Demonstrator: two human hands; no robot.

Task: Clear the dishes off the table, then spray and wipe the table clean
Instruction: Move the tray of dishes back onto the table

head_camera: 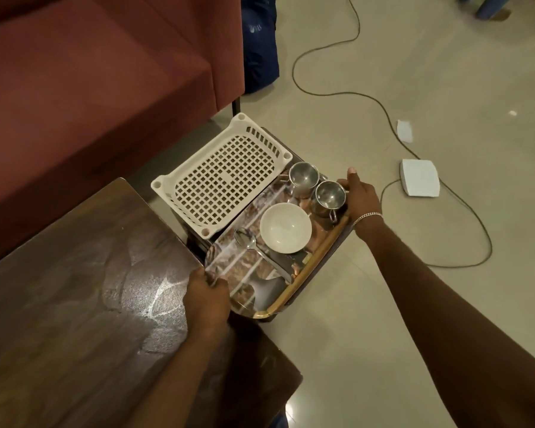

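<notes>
My left hand (206,293) and right hand (357,194) grip the two ends of the tray (238,273). On it sit a cup (303,177), another cup (329,196), a bowl (285,227) and a spoon (246,239). It is right of the table (74,288), near the white basket (223,177). I think spraying and wiping are left.

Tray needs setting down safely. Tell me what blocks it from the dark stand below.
The white slatted basket fills the far part of the stand, right beside the tray that the left hand and right hand grip. The tray hides the stand beneath it, so that part cannot be checked.
</notes>
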